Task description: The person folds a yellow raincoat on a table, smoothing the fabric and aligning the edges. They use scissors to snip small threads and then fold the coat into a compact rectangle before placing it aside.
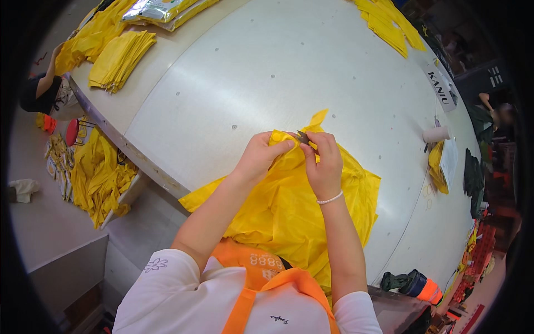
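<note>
A crumpled yellow garment (289,211) of thin shiny fabric lies on the near edge of a large white table (267,72) and hangs toward my lap. My left hand (261,157) pinches a fold of it near a round yellow snap button. Close beside it, my right hand (324,161), with a white bead bracelet on the wrist, holds a small dark metal cutting tool (302,137) against the same fold. A narrow yellow strip sticks up just past the fingers.
Stacks of folded yellow fabric (119,58) lie at the table's far left and more folded yellow fabric (389,25) at the far right. A paper cup (436,134) stands at the right. A yellow heap (100,175) lies on the floor to the left, near another person (47,89).
</note>
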{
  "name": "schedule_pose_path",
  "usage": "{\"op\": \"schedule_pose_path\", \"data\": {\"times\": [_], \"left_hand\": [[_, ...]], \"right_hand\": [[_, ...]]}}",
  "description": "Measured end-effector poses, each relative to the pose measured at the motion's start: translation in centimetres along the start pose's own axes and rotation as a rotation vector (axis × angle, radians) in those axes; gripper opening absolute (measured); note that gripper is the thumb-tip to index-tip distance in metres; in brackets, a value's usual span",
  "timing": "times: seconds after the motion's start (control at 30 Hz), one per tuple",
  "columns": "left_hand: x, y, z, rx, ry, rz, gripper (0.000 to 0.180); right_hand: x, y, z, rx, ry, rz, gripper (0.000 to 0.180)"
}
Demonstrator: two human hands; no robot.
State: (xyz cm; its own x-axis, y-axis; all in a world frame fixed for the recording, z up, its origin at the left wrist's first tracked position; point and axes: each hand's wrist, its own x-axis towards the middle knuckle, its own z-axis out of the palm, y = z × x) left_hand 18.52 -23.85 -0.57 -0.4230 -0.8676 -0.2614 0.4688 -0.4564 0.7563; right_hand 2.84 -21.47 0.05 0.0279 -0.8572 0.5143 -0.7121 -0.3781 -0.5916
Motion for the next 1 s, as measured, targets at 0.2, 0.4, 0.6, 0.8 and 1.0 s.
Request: {"op": "schedule_pose_path", "data": {"times": [0.2, 0.4, 0.6, 0.8, 1.0], "left_hand": [[0.2, -0.5, -0.2, -0.018, 0.026, 0.009, 0.021], [0.3, -0.5, -0.1, -0.046, 0.028, 0.013, 0.021], [0.3, -0.3, -0.1, -0.031, 0.089, -0.042, 0.020], [0.5, -0.7, -0.2, 0.104, 0.047, -0.029, 0.020], [0.4, 0.6, 0.7, 0.469, 0.092, -0.040, 0.020]], "right_hand": [[0.5, -1.1, -0.6, 0.176, -0.068, 0.142, 0.016], [0.0, 0.5, 0.0, 0.066, -0.008, 0.005, 0.017], [-0.3, -0.4, -0.3, 0.516, 0.049, 0.539, 0.022], [0.3, -0.9, 0.4, 0.288, -0.034, 0.351, 0.017], [-0.3, -0.5, 1.5, 0.359, 0.068, 0.329, 0.007]]}}
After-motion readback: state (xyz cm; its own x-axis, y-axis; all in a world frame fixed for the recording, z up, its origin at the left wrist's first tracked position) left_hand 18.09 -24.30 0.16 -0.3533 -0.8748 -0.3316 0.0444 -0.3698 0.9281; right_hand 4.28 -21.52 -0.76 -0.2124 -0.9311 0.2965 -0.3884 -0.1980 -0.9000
